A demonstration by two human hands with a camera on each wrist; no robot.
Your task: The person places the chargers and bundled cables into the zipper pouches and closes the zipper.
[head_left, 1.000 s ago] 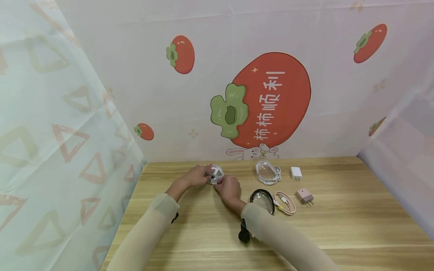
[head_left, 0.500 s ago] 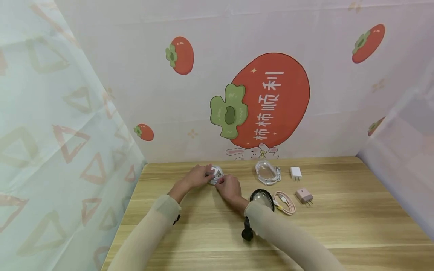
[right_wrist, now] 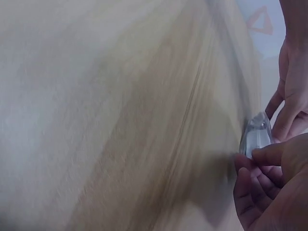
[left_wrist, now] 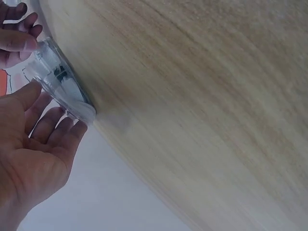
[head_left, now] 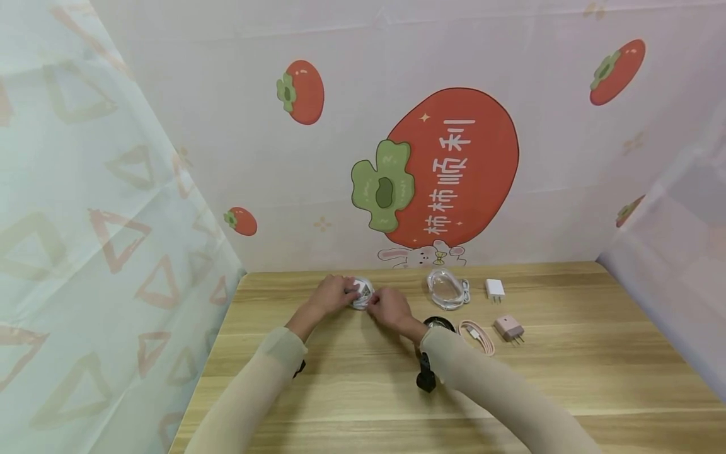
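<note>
Both hands, L [head_left: 331, 294] & R [head_left: 387, 308], pinch the clear case [head_left: 361, 294] btwn them on the table [head_left: 351, 378]; uneven squeeze could pop it loose, spilling contents.

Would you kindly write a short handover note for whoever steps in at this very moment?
Left hand and right hand: both hold the small clear case with white contents, low over the wooden table.
To the right lie a second clear case with a white cable, a white charger, a pink cable, a pink charger and a dark round case.
Done: one case in hand.
Left: whether it is closed cannot be told; pink set lies loose.
</note>
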